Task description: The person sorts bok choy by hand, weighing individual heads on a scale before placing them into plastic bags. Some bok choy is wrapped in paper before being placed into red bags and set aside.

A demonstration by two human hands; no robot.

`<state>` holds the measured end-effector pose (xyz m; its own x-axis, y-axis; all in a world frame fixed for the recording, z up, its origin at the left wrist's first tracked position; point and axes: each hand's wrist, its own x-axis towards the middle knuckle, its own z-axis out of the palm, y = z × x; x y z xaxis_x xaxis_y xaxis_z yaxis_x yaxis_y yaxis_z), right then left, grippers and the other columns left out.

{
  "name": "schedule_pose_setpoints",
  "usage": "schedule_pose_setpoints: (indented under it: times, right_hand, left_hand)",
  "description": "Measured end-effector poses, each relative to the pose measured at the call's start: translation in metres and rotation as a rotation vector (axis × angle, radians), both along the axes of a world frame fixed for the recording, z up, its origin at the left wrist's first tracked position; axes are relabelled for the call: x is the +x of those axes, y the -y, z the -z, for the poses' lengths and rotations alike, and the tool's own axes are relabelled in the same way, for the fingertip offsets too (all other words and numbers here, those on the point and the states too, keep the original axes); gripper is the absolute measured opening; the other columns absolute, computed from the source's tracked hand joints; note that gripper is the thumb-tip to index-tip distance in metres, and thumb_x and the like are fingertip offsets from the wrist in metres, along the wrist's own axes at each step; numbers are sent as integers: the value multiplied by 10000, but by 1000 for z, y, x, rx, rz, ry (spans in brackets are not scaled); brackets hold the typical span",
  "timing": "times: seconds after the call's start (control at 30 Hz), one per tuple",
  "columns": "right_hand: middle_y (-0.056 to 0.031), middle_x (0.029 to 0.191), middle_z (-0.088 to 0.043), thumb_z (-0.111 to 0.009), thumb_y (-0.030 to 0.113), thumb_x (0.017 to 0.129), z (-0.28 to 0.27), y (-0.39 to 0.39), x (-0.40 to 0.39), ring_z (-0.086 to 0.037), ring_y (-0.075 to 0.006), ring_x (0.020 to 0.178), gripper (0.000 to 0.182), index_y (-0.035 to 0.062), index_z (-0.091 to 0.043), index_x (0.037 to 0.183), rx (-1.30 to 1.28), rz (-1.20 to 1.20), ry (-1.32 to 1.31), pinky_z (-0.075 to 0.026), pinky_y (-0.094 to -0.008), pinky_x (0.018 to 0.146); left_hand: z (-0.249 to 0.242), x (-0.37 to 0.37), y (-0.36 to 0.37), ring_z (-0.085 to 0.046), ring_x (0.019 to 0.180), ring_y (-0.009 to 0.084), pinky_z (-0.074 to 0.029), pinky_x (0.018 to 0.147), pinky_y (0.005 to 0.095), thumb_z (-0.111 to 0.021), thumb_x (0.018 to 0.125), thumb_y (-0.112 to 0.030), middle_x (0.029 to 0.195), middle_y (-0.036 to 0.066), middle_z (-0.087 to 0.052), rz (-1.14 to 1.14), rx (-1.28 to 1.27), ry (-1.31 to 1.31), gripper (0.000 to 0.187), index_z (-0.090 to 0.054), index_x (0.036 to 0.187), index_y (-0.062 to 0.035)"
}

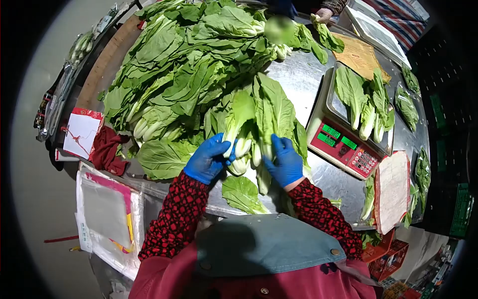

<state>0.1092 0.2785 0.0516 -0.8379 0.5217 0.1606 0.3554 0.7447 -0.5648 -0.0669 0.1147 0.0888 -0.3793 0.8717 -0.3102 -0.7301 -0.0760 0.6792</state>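
My left hand, in a blue glove, has its thumb and fingers closed on the pale stem of a bok choy. My right hand, gloved too, closes around the lower part of another bok choy beside it. White stem bases show between my two hands, and the leaves point away from me. A big heap of bok choy lies behind and to the left. One loose leaf rests on the metal table near its front edge.
On the right, a red digital scale carries several bok choy on its tray. A whitish cloth pad and bagged greens lie beyond it. Plastic bags hang at the left. Across the table, another person's hand holds greens.
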Motion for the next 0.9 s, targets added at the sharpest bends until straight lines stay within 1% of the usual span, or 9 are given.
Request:
schedule_pose_setpoints:
  times: [0.1, 0.17, 0.3, 0.43, 0.53, 0.6, 0.7, 0.8, 0.9]
  right_hand:
    - [-112, 998, -612, -522, 50, 890, 5, -36, 25, -591, -138, 730, 422, 54, -437, 1304, -951, 266, -418, -513, -287, 659]
    - [-140, 993, -627, -522, 98, 907, -12, -55, 46, -577, -134, 635, 393, 22, -429, 1281, -1407, 316, -596, -496, -268, 584]
    - [-145, 1014, -635, -509, 144, 930, -36, -37, 59, -578, -134, 636, 376, 24, -428, 1277, -1485, 163, -702, -489, -258, 573]
    - [-104, 1001, -639, -594, 53, 871, -46, 10, 48, -575, -102, 677, 443, 18, -444, 1286, -940, 236, -594, -497, -259, 610]
    - [-171, 979, -603, -678, 232, 791, -57, 36, 42, -622, -310, 760, 533, 35, -489, 1250, -43, -138, -92, -505, -364, 688]
    - [-158, 969, -604, -645, 257, 812, -44, 45, 34, -615, -302, 763, 495, 37, -492, 1228, -34, -352, -71, -493, -386, 687]
    - [-148, 901, -596, -693, 234, 767, -43, 49, 32, -602, -300, 704, 510, 40, -495, 1195, -473, -57, -305, -489, -396, 671]
    - [-149, 1105, -551, -724, 243, 727, -32, 24, 15, -581, -317, 853, 524, 83, -516, 1181, 86, -47, -243, -477, -414, 707]
    - [-140, 1217, -487, -762, 279, 659, -9, 12, -2, -532, -335, 962, 613, 123, -517, 1198, 300, -133, 72, -453, -424, 746]
  left_hand:
    - [-7, 19, 29, -607, 735, 215, -501, 669, 313, -727, 754, -124, 888, 90, -604, -22, 18, 29, 448, -505, 1121, 5]
    - [17, 29, 33, -614, 750, 214, -517, 697, 320, -703, 768, -74, 896, 89, -600, -106, -2, 98, 425, -502, 1133, 6]
    - [16, 54, 18, -627, 849, 198, -532, 730, 310, -674, 788, -39, 959, 82, -592, 15, -48, 184, 512, -447, 1246, -43]
    - [0, 74, -1, -608, 965, 188, -526, 827, 341, -659, 817, -74, 1094, 57, -571, 131, -177, 134, 589, -388, 1337, -130]
    - [5, 81, -1, -610, 971, 205, -526, 847, 365, -631, 856, -110, 1062, 82, -596, 165, -46, 290, 497, -418, 1300, -44]
    - [18, 82, -2, -613, 972, 214, -504, 873, 347, -596, 891, -136, 1080, 112, -612, 52, -72, 318, 349, -521, 1174, 54]
    - [23, 68, 9, -626, 923, 181, -500, 834, 299, -619, 873, -132, 1037, 105, -643, -18, -169, 315, 320, -567, 1135, 45]
    - [-13, 70, 22, -625, 832, 146, -492, 730, 254, -670, 828, -104, 935, 66, -663, -159, -188, -221, 250, -635, 1049, 7]
    - [-16, 66, 28, -617, 804, 160, -492, 745, 284, -662, 828, -92, 923, 59, -648, -207, -111, -107, 249, -626, 1053, 9]
